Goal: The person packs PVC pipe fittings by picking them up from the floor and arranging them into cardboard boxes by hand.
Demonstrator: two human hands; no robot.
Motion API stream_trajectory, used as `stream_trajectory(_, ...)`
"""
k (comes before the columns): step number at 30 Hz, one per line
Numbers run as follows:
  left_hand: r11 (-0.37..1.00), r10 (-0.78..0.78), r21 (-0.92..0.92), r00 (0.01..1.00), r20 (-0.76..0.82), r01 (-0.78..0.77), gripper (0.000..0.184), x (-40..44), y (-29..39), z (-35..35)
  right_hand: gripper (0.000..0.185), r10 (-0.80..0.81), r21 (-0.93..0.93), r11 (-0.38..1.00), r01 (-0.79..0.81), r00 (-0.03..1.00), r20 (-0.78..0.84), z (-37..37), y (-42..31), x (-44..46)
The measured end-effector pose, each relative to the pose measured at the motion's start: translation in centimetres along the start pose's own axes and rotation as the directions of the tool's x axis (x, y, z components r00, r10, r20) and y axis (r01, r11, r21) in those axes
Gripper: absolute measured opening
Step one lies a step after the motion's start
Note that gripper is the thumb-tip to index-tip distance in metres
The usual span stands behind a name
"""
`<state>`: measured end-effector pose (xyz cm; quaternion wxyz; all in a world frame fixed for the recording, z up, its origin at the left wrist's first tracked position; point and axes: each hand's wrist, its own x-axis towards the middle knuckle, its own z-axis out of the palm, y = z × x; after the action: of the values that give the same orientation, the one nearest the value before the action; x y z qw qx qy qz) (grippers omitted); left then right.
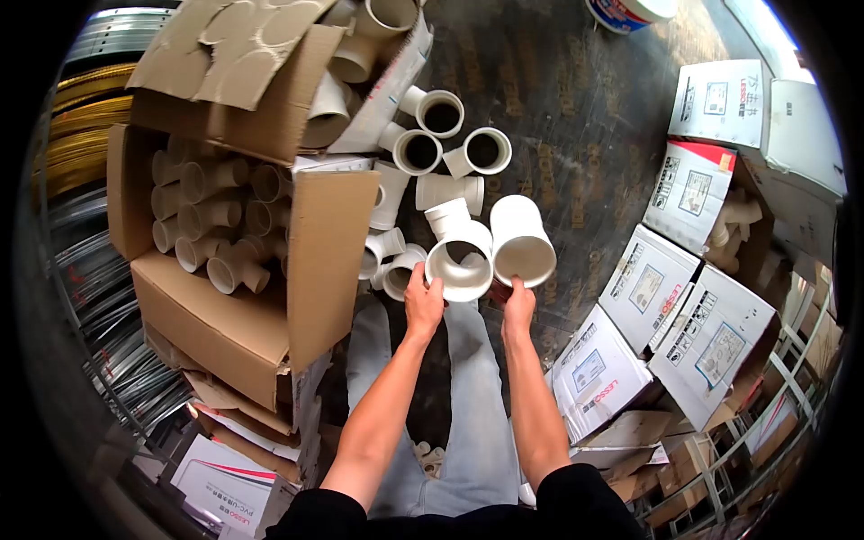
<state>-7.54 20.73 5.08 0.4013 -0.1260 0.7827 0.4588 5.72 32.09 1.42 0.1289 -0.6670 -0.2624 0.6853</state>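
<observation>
My left hand [423, 305] is closed on the near rim of a white PVC tee fitting [459, 283], whose side branch points away from me. The wide round mouth of this fitting faces up toward me. Beside it, my right hand [514, 307] grips the lower rim of a second white PVC pipe fitting [519, 219], a wide cylinder with its opening toward me. The two fittings are side by side, very close together. Just left of my left hand, smaller white fittings [402, 273] lie on the floor.
An open cardboard box [331, 261] full of white fittings stands left, below another opened box [225, 63]. Loose fittings [440, 114] stand on the dark floor [558, 117] ahead. White cartons [650, 285] line the right, near a metal rack [765, 396]. A bucket [630, 13] stands at the far end.
</observation>
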Motion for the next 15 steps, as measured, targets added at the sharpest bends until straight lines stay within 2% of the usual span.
stream_trajectory(4, 0.979, 0.165, -0.128, 0.984, 0.067, -0.156, 0.029, -3.5, 5.4, -4.1, 0.036, -0.144, 0.107, 0.984, 0.144, 0.990, -0.008, 3.1, -3.8, -7.1)
stream_trajectory(6, 0.922, 0.337, -0.220, 0.940, 0.050, -0.319, 0.028, -4.5, 6.5, -6.5, 0.039, -0.287, 0.143, 0.952, 0.270, 0.952, 0.110, 4.6, -5.5, -10.4)
stream_trajectory(7, 0.915, 0.346, -0.232, 0.938, 0.031, -0.330, 0.028, -5.3, 7.8, -8.1, 0.039, -0.295, 0.137, 0.951, 0.278, 0.946, 0.132, 5.6, -6.2, -11.9)
stream_trajectory(9, 0.814, 0.472, -0.361, 0.880, -0.046, -0.455, 0.027, -6.8, 10.1, -11.3, 0.041, -0.447, 0.200, 0.893, 0.403, 0.847, 0.288, 8.0, -7.4, -14.7)
stream_trajectory(10, 0.752, 0.525, -0.398, 0.843, -0.120, -0.525, 0.027, -6.5, 9.8, -12.9, 0.042, -0.457, 0.177, 0.890, 0.421, 0.832, 0.314, 9.5, -8.0, -16.4)
stream_trajectory(13, 0.650, 0.511, -0.545, 0.835, -0.204, -0.530, 0.033, -7.2, 10.5, -18.7, 0.039, -0.510, 0.148, 0.858, 0.492, 0.780, 0.363, 13.4, -7.1, -19.4)
stream_trajectory(14, 0.612, 0.440, -0.621, 0.863, -0.248, -0.490, 0.038, -7.2, 10.3, -20.3, 0.035, -0.508, 0.120, 0.854, 0.506, 0.766, 0.393, 14.0, -5.8, -19.1)
stream_trajectory(15, 0.602, 0.436, -0.620, 0.858, -0.273, -0.503, 0.038, -7.0, 10.3, -22.0, 0.035, -0.502, 0.117, 0.856, 0.503, 0.757, 0.418, 15.4, -4.8, -19.3)
